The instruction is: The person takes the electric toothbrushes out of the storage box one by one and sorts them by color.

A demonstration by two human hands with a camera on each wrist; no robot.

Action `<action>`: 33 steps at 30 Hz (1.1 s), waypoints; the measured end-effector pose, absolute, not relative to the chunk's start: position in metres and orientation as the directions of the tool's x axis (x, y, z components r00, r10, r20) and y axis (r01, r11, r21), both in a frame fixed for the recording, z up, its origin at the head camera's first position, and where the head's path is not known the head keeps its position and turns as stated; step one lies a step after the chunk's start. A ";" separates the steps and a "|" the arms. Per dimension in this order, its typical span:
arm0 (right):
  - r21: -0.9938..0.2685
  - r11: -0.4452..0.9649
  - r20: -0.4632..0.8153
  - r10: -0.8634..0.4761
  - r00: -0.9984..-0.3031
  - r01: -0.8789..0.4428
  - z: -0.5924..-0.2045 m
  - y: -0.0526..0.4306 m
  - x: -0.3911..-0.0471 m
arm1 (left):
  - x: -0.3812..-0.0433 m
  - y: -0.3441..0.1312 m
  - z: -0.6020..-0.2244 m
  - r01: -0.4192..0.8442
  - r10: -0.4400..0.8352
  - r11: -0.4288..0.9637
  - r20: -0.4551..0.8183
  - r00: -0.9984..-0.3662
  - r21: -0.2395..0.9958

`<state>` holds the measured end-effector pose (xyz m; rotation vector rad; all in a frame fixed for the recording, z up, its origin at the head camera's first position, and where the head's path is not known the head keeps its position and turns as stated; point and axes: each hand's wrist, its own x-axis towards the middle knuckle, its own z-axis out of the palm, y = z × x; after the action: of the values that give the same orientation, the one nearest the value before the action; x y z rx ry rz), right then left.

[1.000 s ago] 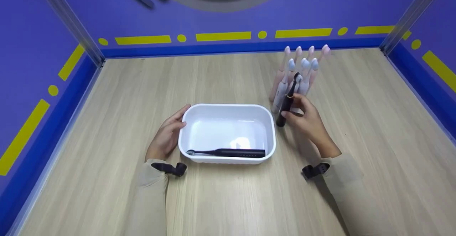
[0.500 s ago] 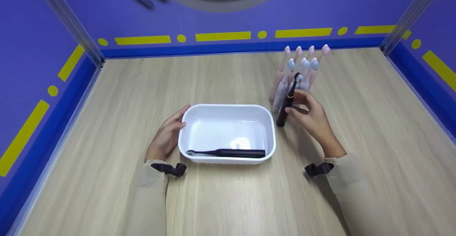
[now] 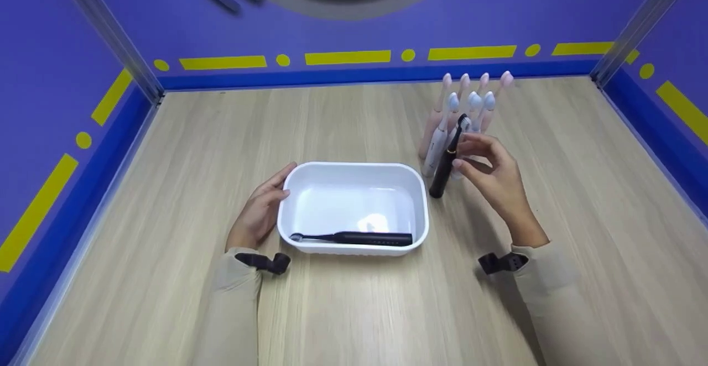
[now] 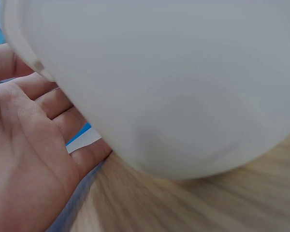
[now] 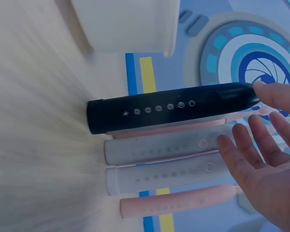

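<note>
In the head view my left hand point(image 3: 260, 205) holds the left end of a white plastic bin point(image 3: 354, 166), thumb over the rim and fingers along its outer wall. Inside the bin, by the near wall, lies a black electric toothbrush point(image 3: 376, 238). A second black electric toothbrush point(image 3: 444, 170) stands upright on its base just right of the bin, bristles up. My right hand point(image 3: 498, 175) is beside it, fingers loosely bent and not wrapped round the handle. In the right wrist view the thumb tip overlaps the upper end of this black toothbrush point(image 5: 169, 107).
Behind the standing black toothbrush, white electric toothbrushes point(image 3: 435, 150) with blue-tinted heads stand close together. Several pink toothbrushes point(image 3: 431, 128) form a row farther back. Blue panels point(image 3: 354, 34) border the wooden table point(image 3: 343, 310) at the back and sides.
My right hand has slid up and to the right, its thumb moving off the black handle to its edge. The black toothbrush stays standing. My left hand and the bin have kept their places.
</note>
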<state>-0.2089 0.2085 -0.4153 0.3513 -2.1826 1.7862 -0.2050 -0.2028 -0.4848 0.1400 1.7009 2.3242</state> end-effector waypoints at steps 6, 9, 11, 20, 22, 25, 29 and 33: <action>-0.900 0.175 0.414 0.067 -0.908 -0.398 -0.408 0.209 -0.206 | -0.205 -0.203 -0.484 -0.148 0.267 -0.278 -0.071 -0.961 0.949; -0.891 0.147 0.445 0.094 -0.891 -0.430 -0.405 0.209 -0.203 | -0.205 -0.203 -0.485 -0.145 0.269 -0.273 -0.070 -0.961 0.951; -0.878 0.125 0.475 0.113 -0.872 -0.462 -0.403 0.208 -0.201 | -0.205 -0.203 -0.485 -0.142 0.269 -0.278 -0.066 -0.961 0.950; -0.797 0.005 0.602 0.099 -0.792 -0.605 -0.394 0.199 -0.190 | -0.205 -0.203 -0.484 -0.145 0.267 -0.283 -0.068 -0.961 0.948; -0.786 -0.005 0.616 0.075 -0.784 -0.619 -0.391 0.195 -0.187 | -0.205 -0.203 -0.484 -0.152 0.269 -0.282 -0.074 -0.960 0.947; -0.781 0.024 0.625 0.024 -0.780 -0.624 -0.387 0.189 -0.181 | -0.205 -0.203 -0.484 -0.155 0.276 -0.280 -0.075 -0.958 0.947; -0.785 0.131 0.601 -0.073 -0.796 -0.605 -0.383 0.183 -0.178 | -0.205 -0.203 -0.483 -0.152 0.272 -0.273 -0.076 -0.959 0.950; -0.785 0.208 0.558 -0.168 -0.812 -0.583 -0.381 0.176 -0.178 | -0.204 -0.203 -0.483 -0.156 0.261 -0.273 -0.083 -0.962 0.949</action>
<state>-0.1781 0.1764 -0.3806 0.7018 -2.1376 1.6342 -0.2042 -0.2025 -0.4828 0.1293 1.7091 2.3135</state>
